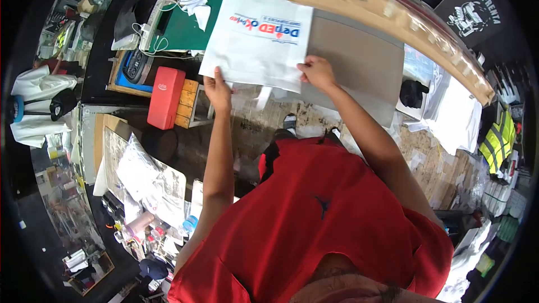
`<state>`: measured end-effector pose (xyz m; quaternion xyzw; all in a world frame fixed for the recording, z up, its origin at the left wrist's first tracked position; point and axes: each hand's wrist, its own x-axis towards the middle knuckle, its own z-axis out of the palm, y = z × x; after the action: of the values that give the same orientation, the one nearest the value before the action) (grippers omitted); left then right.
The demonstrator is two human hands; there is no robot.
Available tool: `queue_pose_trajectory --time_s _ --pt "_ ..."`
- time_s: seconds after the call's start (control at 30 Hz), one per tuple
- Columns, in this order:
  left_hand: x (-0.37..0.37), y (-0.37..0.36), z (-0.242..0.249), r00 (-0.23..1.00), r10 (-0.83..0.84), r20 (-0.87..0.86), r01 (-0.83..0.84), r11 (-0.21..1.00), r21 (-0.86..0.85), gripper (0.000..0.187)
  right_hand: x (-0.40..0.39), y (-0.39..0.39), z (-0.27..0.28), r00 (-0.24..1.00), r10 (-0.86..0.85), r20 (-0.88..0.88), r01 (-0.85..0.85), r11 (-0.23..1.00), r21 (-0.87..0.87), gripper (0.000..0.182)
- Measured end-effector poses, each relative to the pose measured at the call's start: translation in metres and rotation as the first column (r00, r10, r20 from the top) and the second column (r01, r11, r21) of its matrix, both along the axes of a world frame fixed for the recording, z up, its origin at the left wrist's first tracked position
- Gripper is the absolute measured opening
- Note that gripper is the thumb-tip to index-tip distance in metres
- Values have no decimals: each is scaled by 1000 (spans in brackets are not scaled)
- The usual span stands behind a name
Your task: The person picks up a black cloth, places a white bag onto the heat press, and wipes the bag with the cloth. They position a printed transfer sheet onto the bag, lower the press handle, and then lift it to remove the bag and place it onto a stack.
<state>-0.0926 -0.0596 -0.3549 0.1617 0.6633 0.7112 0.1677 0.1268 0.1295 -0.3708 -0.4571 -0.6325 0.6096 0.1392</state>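
Note:
A white bag with blue and red printed lettering [258, 45] lies on the grey-brown table [356, 62], its print upside down in my view. Its near left corner is pinched in my left hand [218, 88], thumb on top. At the near right edge my right hand [318, 73] grips the bag between thumb and fingers. A white strap [263, 97] hangs from the near edge between my two hands.
A long wrapped cardboard box [387, 17] runs along the table's far side. To the left are a green mat [188, 28], a red box [166, 97] and a wooden stool [187, 104]. White cloths [456, 115] lie at the right.

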Motion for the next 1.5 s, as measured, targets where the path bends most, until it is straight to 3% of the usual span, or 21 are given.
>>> queue_pose_trajectory --time_s 0.13,0.2,0.27,0.37,0.47,0.53,0.63,0.67,0.73,0.83,0.87,0.9,0.93,0.97,1.03,1.07,1.1,1.13,1.23,1.33,1.5 --pt "-71 -1 -32 996 82 17 -81 996 -40 29 -100 5 -17 971 73 229 -98 991 97 23" --pt "-100 1 -59 995 70 69 -49 962 -269 32 -128 11 -37 935 86 344 -161 967 197 25" --pt "-163 -2 -175 1000 23 -5 -24 936 -352 33 -148 14 -58 884 81 460 -232 931 281 27" --pt "-155 9 -156 999 -1 -37 -22 778 -628 37 -155 20 -89 724 128 678 -544 711 446 36" --pt "-169 26 -170 985 22 -168 -125 767 -630 42 -159 26 -87 773 46 633 -330 881 339 42" --pt "-175 35 -169 989 54 -134 -133 706 -696 47 -156 35 -85 658 150 738 -576 732 365 47" --pt "-170 46 -153 949 -35 -314 -251 521 -816 56 -149 33 -81 880 28 473 -287 826 485 53" --pt "-172 46 -158 946 -33 -324 -251 561 -789 61 -129 29 -53 924 188 334 -276 931 240 51" --pt "-186 51 -172 927 -114 -357 -304 328 -894 65 -64 17 -1 842 537 49 -536 844 -34 44" --pt "-201 40 -208 858 -177 -483 -386 397 -832 73 71 -14 57 713 698 -71 -687 673 -274 44" --pt "-197 44 -222 785 -17 -619 -569 374 -732 66 120 -24 64 766 643 1 -613 731 -301 45" --pt "-167 47 -179 856 49 -515 -486 417 -768 66 174 -38 67 808 585 68 -536 779 -325 47" --pt "-134 53 -147 806 130 -577 -507 654 -561 71 245 -52 -7 775 628 -68 -618 776 130 46" --pt "-108 69 -141 723 86 -686 -492 761 -422 64 268 -77 54 866 394 309 -302 903 -306 43" --pt "9 97 -65 830 -158 -535 35 972 -233 41 352 -124 -1 557 616 557 -661 735 -152 63" --pt "57 109 -53 791 -318 -523 271 948 -168 36 354 -149 38 694 473 542 -282 872 -401 73" --pt "135 109 7 767 -571 -292 570 816 -98 29 351 -176 83 768 293 569 138 792 -595 83" --pt "177 126 -12 653 -632 -418 692 721 -9 20 365 -199 71 802 269 533 250 660 -708 101" --pt "318 165 14 66 -905 -420 969 158 -189 14 380 -258 68 867 -28 498 401 632 -663 111" --pt "455 204 10 -224 -876 -426 969 -154 -192 15 396 -281 99 837 -130 531 503 565 -654 115" --pt "620 284 -28 -534 -548 -643 830 -197 -522 20 433 -324 105 813 -314 490 576 556 -600 107"
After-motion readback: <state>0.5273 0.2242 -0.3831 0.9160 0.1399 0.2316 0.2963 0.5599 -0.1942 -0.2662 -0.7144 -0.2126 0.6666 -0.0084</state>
